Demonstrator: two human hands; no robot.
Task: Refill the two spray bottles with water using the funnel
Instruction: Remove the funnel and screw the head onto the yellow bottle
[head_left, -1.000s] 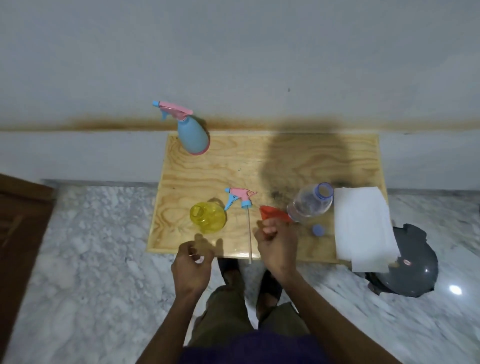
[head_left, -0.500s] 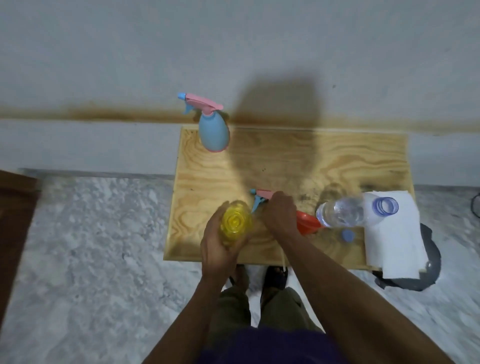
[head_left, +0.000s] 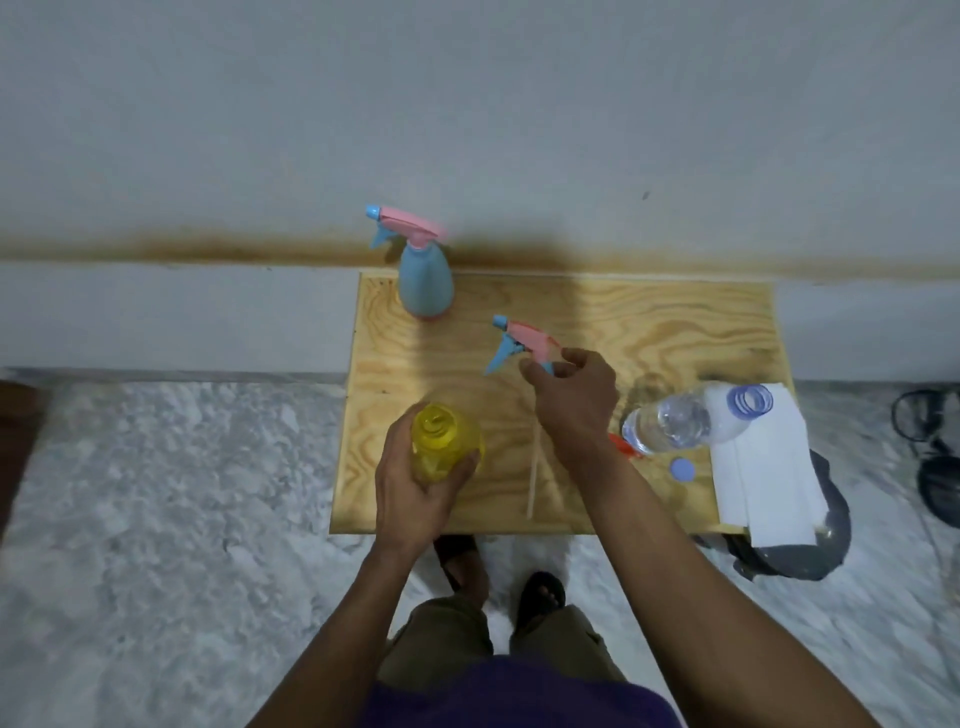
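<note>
My left hand (head_left: 415, 488) grips the yellow spray bottle (head_left: 444, 447), whose neck is open, near the front of the wooden table (head_left: 649, 332). My right hand (head_left: 574, 402) holds the pink and blue spray head (head_left: 522, 343) lifted above the table, its dip tube (head_left: 532, 478) hanging down toward me. A blue spray bottle (head_left: 425, 280) with its pink head on stands at the back left corner. The red funnel (head_left: 621, 446) lies mostly hidden behind my right wrist. A clear water bottle (head_left: 691, 418), uncapped, lies on its side to the right.
A blue cap (head_left: 681, 469) lies on the table near the water bottle. White paper towels (head_left: 763, 467) hang over the table's right edge. A dark round object (head_left: 810, 551) sits on the marble floor below. The wall is right behind the table.
My left hand took hold of the yellow bottle. My right hand picked the spray head up off the table and raised it toward the back.
</note>
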